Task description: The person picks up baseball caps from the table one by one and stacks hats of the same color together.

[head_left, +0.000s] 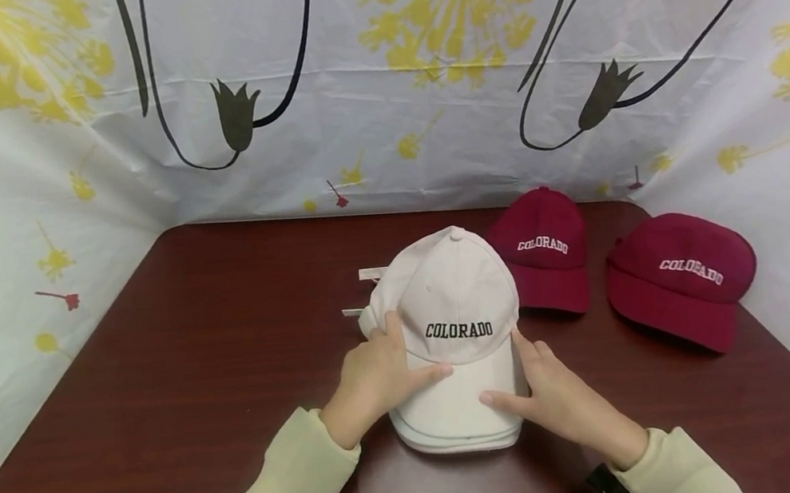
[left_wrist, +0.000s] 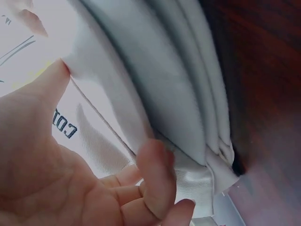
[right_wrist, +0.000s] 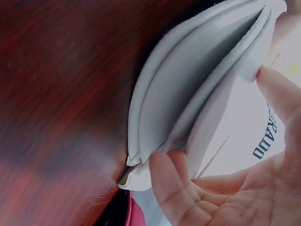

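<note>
Pale sleeves [head_left: 309, 464] lead to our cream COLORADO baseball cap [head_left: 460, 352], topping a stack [head_left: 452, 445] over the table [head_left: 165, 399], brim [head_left: 465, 404] toward us; left hand [head_left: 375, 369] and right hand [head_left: 558, 390], equally near, grip its opposite edges, thumbs [head_left: 430, 374] on top, maroon caps [head_left: 553, 278] at right

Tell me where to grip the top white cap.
I'd pinch the top white cap by its brim at both sides, left hand from the left, right hand from the right: the brim juts toward the person, and a gap shows above the lower brims, so fingertips should fit.
</note>
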Tool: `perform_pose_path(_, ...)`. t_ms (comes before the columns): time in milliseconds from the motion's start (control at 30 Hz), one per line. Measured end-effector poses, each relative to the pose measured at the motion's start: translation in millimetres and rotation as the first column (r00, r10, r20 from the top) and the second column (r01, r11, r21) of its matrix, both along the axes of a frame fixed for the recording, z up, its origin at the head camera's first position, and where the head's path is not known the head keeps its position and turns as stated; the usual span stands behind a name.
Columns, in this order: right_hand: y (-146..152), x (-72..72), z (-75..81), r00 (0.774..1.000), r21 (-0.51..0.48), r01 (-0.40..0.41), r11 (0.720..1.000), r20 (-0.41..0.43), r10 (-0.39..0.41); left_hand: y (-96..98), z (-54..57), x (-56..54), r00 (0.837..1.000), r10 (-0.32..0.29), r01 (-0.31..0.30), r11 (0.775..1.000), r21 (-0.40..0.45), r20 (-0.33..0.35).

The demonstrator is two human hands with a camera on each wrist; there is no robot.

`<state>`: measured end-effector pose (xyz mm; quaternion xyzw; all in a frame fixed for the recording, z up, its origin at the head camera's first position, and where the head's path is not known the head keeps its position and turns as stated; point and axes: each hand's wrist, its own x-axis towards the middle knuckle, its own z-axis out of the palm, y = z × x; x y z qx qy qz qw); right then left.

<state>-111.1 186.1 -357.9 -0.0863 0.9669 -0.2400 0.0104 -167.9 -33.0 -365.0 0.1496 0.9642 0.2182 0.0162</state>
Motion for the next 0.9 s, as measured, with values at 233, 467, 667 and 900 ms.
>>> perform_pose_path(233, 1.1, 2.6, -5.2, 1.0, 0.028, -0.01, 1.0, 0.025, 0.009, 0.7, -5.4, 1.3, 0.999, 0.0, 0.0, 1.0, -0.02, -0.035)
perform_pose_path(467, 2.0, 2.3, -10.4, 1.0, -0.03, -0.002, 1.0, 0.008, 0.002, -0.5, -4.6, 3.0, 0.997, 0.017, -0.021, 0.998, -0.051, -0.082)
perform_pose_path(667, 5.1, 3.2, -6.8, 1.0, -0.065, -0.002, 0.998, 0.005, 0.003, 0.9, 1.2, 5.2, 0.988, 0.029, -0.04, 0.997, -0.072, -0.153)
perform_pose_path(900, 10.0, 4.6, -0.6, 1.0, -0.081, -0.005, 0.997, 0.014, 0.006, 2.5, 6.6, 3.8, 0.936, -0.002, -0.025, 0.997, -0.073, -0.353)
